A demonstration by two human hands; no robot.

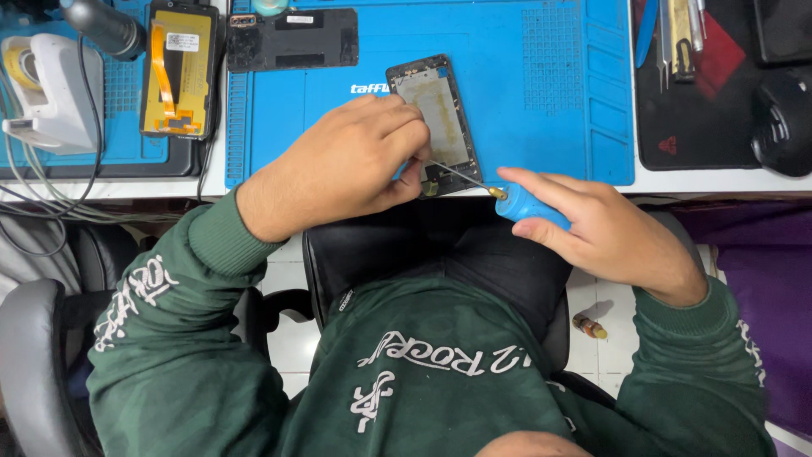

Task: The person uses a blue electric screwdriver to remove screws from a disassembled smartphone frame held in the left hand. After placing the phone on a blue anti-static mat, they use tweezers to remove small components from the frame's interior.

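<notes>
Phone frame [438, 118], opened and stripped of its screen, lies face-up on the blue work mat [541, 76], at the mat's near edge; we take it as our landmark. Our left hand [342, 165] closes over the frame's lower left corner, fingers curled and pinching it steady. Our right hand [605, 228], to the right of the frame and off the mat's edge, grips the blue-handled screwdriver [531, 206], whose thin shaft reaches left to the frame's bottom end, tip about touching there. Whether a screw sits under the tip we cannot tell.

Judging by what lies about, disassembly looks well along: a dark back cover [292, 38] rests above and left of the frame, and a detached display panel with an orange ribbon cable [178, 72] lies farther left. Work at the frame's bottom end seems unfinished. Tweezers and tools [681, 34] sit far right of the frame on a black pad.
</notes>
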